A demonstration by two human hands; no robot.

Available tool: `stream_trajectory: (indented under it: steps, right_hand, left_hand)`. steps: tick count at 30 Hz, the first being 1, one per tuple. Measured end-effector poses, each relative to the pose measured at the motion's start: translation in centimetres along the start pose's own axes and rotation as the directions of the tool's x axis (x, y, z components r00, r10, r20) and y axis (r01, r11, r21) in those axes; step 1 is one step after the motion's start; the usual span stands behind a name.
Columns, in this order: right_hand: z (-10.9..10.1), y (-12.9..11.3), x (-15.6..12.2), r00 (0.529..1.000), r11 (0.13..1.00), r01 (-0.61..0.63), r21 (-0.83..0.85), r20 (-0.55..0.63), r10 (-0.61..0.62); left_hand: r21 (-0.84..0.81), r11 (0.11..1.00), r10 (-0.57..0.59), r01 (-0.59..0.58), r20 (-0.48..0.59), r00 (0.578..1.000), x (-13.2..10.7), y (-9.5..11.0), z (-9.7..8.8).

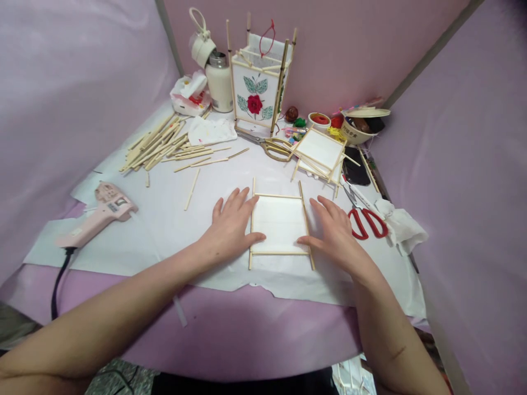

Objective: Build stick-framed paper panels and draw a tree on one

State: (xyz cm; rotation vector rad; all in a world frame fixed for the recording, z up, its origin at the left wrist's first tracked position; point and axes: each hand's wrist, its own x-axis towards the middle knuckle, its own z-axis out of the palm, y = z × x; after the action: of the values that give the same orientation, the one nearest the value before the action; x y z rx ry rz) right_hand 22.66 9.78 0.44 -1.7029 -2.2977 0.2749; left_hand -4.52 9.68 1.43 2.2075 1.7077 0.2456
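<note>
A small wooden-stick frame with white paper (280,225) lies flat on the white sheet in front of me. My left hand (230,225) rests flat beside its left stick, fingers spread, thumb touching the paper's lower left. My right hand (335,227) lies flat on its right side, fingers stretched out, thumb at the right stick. Neither hand holds anything.
A pink glue gun (99,214) lies at the left with its black cord. Loose wooden sticks (164,145) are piled at the back left. A finished lantern with a red flower (257,88), a thermos (219,79), gold scissors (274,145), more paper frames (319,153) and red scissors (368,222) surround the work.
</note>
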Motion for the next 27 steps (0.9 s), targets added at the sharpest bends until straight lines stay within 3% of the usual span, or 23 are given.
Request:
stream_trajectory:
  steps: [4,9,13,17,20,23,27]
  right_hand:
    - [-0.6,0.7,0.0,0.998,0.993,-0.047,0.112,-0.035,0.051]
    - [0.3,-0.2,0.0,0.999,0.991,-0.024,0.128,-0.026,0.027]
    - [1.0,-1.0,0.2,0.996,0.950,-0.043,0.310,-0.055,0.063]
    - [1.0,-1.5,0.4,0.989,0.744,-0.129,0.656,0.026,0.149]
    - [1.3,-1.7,0.5,0.982,0.607,-0.182,0.773,0.119,0.144]
    - [1.3,-1.2,0.7,0.974,0.654,-0.219,0.724,0.120,0.193]
    - [-0.6,1.2,3.4,0.964,0.836,-0.216,0.504,-0.025,0.264]
  left_hand:
    - [0.037,0.998,-0.044,0.047,-0.081,0.996,0.1,-0.4,-0.4]
    - [0.116,0.991,-0.064,0.064,-0.009,0.998,0.2,-0.3,0.2]
    - [0.033,0.998,-0.062,0.062,0.000,0.998,0.2,-0.2,0.6]
    - [-0.219,0.976,-0.039,0.013,-0.113,0.993,0.4,-0.5,0.0]
    - [-0.395,0.919,-0.040,-0.004,-0.104,0.994,0.6,-0.9,-0.6]
    - [-0.363,0.931,-0.070,0.030,-0.100,0.993,0.7,-1.1,-1.0]
    - [-0.213,0.974,-0.102,0.082,-0.086,0.991,0.8,-1.3,-1.1]
